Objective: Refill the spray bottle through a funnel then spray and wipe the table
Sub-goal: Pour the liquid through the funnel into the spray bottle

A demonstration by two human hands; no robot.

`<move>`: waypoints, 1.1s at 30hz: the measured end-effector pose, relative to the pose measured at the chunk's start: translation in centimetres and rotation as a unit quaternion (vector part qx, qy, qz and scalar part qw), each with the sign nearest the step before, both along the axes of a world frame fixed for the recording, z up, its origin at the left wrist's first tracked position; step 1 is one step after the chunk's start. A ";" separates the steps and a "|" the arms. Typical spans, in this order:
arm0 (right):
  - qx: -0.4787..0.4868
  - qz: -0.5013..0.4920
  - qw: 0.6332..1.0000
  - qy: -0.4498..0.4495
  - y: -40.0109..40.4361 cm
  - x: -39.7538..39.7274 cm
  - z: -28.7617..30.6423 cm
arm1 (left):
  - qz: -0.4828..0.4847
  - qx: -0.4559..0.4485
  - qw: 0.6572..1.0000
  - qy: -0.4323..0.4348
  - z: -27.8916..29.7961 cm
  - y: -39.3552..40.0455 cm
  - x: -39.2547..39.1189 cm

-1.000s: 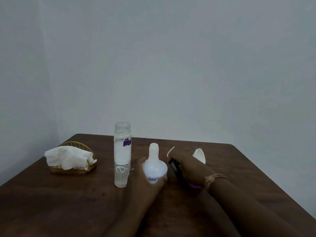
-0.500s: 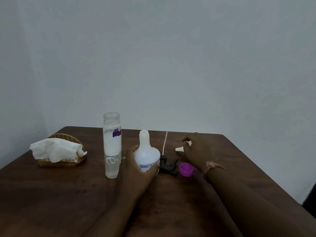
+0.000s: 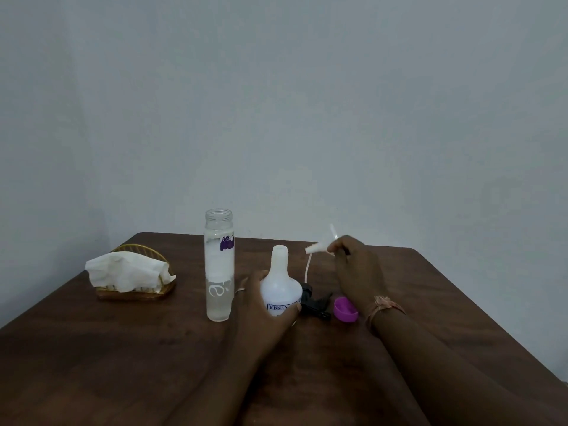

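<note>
A: Head view, hands first.

B: The left hand (image 3: pixel 264 305) is wrapped round the belly of the white spray bottle (image 3: pixel 281 287), which stands upright and uncapped on the brown table (image 3: pixel 123 348), as it did half a second ago. The right hand (image 3: pixel 358 269) has lifted off the table and now pinches a small white funnel (image 3: pixel 319 245), tilted, held up beside and just right of the bottle's open neck. Earlier that hand was low, at the far side of the table.

A: The removed parts?

B: The black trigger head (image 3: pixel 316 304) lies on its side just right of the bottle, its white dip tube (image 3: pixel 307 265) running away from the viewer. A purple cap (image 3: pixel 345 309) lies next to it, partly behind the right wrist. Neither has moved.

A: Remaining items?

B: A tall clear bottle (image 3: pixel 218 265), open, liquid in its lower part, stands just left of the left hand. A wicker holder (image 3: pixel 135 290) with white tissues (image 3: pixel 129 272) sits well to the left. Both unchanged in place.
</note>
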State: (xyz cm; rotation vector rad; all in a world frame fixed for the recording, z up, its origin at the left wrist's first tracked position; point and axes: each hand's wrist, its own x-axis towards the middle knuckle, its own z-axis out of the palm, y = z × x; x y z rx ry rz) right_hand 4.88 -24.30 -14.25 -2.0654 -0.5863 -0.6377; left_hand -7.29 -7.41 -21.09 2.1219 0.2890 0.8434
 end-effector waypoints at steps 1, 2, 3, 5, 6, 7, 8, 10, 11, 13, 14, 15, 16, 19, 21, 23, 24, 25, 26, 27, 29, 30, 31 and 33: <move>0.018 0.010 0.999 -0.030 0.4 -0.8 0.8 | 0.003 0.001 1.000 0.000 0.0 0.0 0.0; 0.036 0.021 0.997 -0.057 0.7 -1.5 1.6 | 0.003 0.001 1.000 0.000 0.0 0.0 0.0; 0.049 0.028 0.995 -0.080 1.0 -2.3 2.4 | 0.002 -0.001 1.000 0.000 0.0 0.1 0.0; 0.064 0.036 0.991 -0.116 1.4 -3.5 3.5 | 0.002 0.002 1.000 0.001 0.1 0.1 0.0; 0.066 0.041 0.989 -0.128 1.5 -4.0 3.8 | 0.002 0.004 1.000 0.002 0.1 0.1 -0.1; 0.060 0.051 0.987 -0.137 1.6 -4.3 4.0 | 0.002 0.005 1.000 0.001 0.1 0.1 -0.1; 0.047 0.064 0.986 -0.146 1.6 -4.6 4.2 | 0.002 0.007 1.000 -0.001 0.1 0.1 -0.2; 0.006 0.082 0.981 -0.176 1.8 -5.0 4.2 | 0.005 0.015 1.000 -0.005 0.2 0.0 -0.2; -0.013 0.090 0.977 -0.195 1.9 -5.1 4.1 | 0.007 0.019 1.000 -0.006 0.2 0.0 -0.3; -0.045 0.112 0.967 -0.226 2.1 -5.5 4.0 | 0.006 0.023 1.000 -0.006 0.2 0.0 -0.3; -0.060 0.123 0.963 -0.234 2.1 -5.8 4.1 | 0.005 0.022 1.000 -0.006 0.1 0.0 -0.3; -0.071 0.133 0.960 -0.236 2.1 -5.9 4.1 | 0.006 0.020 1.000 -0.006 0.1 0.0 -0.2; -0.080 0.139 0.959 -0.235 2.2 -5.9 4.1 | 0.007 0.018 1.000 -0.005 0.0 0.0 -0.1; -0.094 0.146 0.956 -0.235 2.6 -6.0 4.4 | 0.008 0.014 1.000 -0.011 0.0 0.1 0.1; -0.098 0.155 0.955 -0.234 2.7 -6.2 4.6 | 0.005 0.010 1.000 -0.008 0.0 0.0 0.1; -0.113 0.165 0.952 -0.230 2.5 -6.2 5.0 | 0.002 0.009 1.000 -0.014 0.1 0.0 0.0; -0.128 0.170 0.951 -0.224 2.3 -6.2 5.3 | -0.004 0.006 1.000 -0.019 0.1 0.0 -0.1; -0.145 0.174 0.949 -0.218 2.1 -6.1 5.7 | -0.013 0.003 1.000 -0.020 0.2 0.0 -0.1; -0.157 0.176 0.949 -0.208 2.0 -6.1 6.0 | -0.021 0.000 1.000 -0.016 0.1 -0.1 -0.2; -0.163 0.177 0.951 -0.194 1.9 -6.2 6.3 | -0.028 -0.005 1.000 -0.010 0.1 0.0 -0.2; -0.170 0.186 0.953 -0.168 2.0 -6.6 6.7 | -0.036 -0.016 0.999 0.001 -0.2 0.2 0.0; -0.179 0.193 0.951 -0.162 2.1 -6.8 6.8 | -0.037 -0.019 0.999 0.008 -0.3 0.3 0.1; -0.189 0.196 0.948 -0.164 2.2 -6.9 6.9 | -0.038 -0.017 0.999 0.014 -0.4 0.4 0.2; -0.201 0.204 0.944 -0.161 2.1 -6.9 7.0 | -0.048 -0.013 0.999 0.014 -0.5 0.4 0.2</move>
